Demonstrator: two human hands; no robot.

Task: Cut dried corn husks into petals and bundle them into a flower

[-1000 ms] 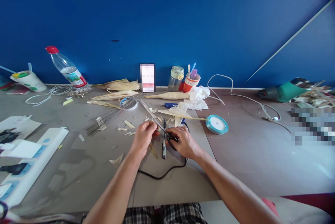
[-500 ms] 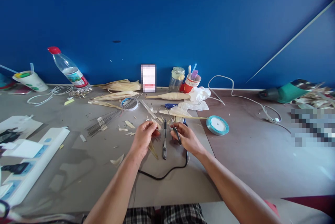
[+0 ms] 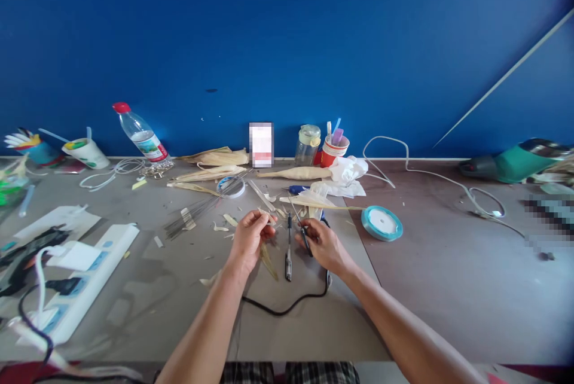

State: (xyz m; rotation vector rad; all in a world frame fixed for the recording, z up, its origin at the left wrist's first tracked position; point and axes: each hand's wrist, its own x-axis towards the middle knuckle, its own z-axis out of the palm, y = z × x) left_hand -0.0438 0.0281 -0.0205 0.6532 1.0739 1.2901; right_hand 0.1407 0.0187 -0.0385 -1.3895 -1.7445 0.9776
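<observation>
My left hand [image 3: 251,234] is closed in a pinch on a small pale piece of dried corn husk [image 3: 268,217]. In my right hand [image 3: 325,242] are what look like black-handled scissors [image 3: 305,241], their thin blades pointing forward and left; the fingers hide part of the handles. Between the two hands a black-and-clear pen [image 3: 288,258] lies on the table. A curled husk strip [image 3: 269,261] lies just below my left hand. Several husk scraps [image 3: 230,220] are scattered ahead of it. Long husks [image 3: 210,173] lie farther back.
Thin wires [image 3: 192,216] cross a white ring [image 3: 233,188] at left. A blue ribbon spool [image 3: 365,225] sits at right. A black cord [image 3: 280,313] curves before me. At far left is a power strip [image 3: 110,264]; a bottle [image 3: 141,133], jar [image 3: 308,148] and red cups [image 3: 334,154] stand behind.
The view has turned slightly left and up, so everything sits lower and farther right. Both hands keep their holds, nearly unmoved relative to the table.
</observation>
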